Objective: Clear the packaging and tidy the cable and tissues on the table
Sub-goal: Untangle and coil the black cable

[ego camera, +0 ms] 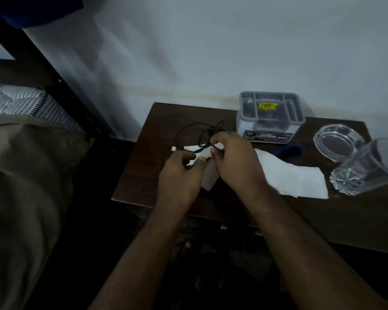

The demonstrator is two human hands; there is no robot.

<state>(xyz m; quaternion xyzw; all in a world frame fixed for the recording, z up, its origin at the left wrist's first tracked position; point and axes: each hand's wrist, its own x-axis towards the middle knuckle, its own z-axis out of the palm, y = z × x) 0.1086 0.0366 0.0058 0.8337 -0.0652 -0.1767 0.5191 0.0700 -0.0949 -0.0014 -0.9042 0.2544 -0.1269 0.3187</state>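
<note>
Both hands meet over the table: the left hand pinches a small white paper, the right hand grips the black cable. A tissue lies just right of them, the box behind

Right hand covers the left part of the tissue and one end of the black cable. Contents of the plastic box too dim to identify. Drinking glass blurred. Table cut off at right edge.
</note>
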